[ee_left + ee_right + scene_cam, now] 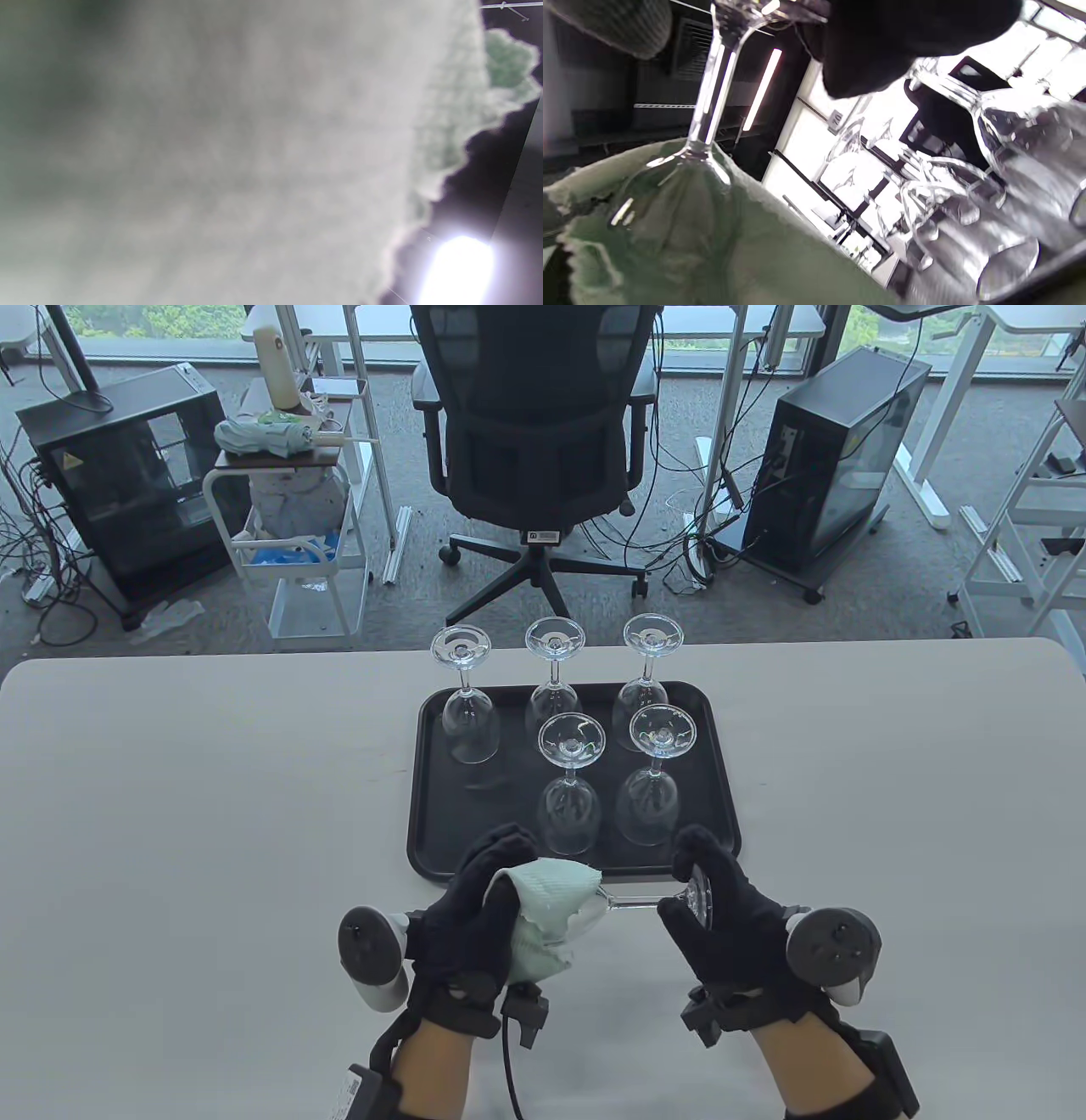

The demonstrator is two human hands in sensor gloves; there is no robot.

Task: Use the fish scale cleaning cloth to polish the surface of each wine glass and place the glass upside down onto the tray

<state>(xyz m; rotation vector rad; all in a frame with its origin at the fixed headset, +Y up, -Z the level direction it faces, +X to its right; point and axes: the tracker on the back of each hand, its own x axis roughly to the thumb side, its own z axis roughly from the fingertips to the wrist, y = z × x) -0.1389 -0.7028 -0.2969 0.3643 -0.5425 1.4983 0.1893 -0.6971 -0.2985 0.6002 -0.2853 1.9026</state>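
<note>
A wine glass (632, 902) lies sideways in the air just in front of the black tray (433, 806). My left hand (484, 899) grips its bowl through the pale green cloth (547, 912), which wraps the bowl. My right hand (708, 899) pinches the foot of the glass (700, 897). In the right wrist view the stem (710, 93) runs down into the cloth-covered bowl (683, 199). The cloth (237, 161) fills the left wrist view. Several glasses stand upside down on the tray, such as one (570, 789) near the front.
The tray sits mid-table with a bare patch at its front left. Beyond the table's far edge stand an office chair (534, 449), a white cart (293, 517) and two computer cases (840, 466).
</note>
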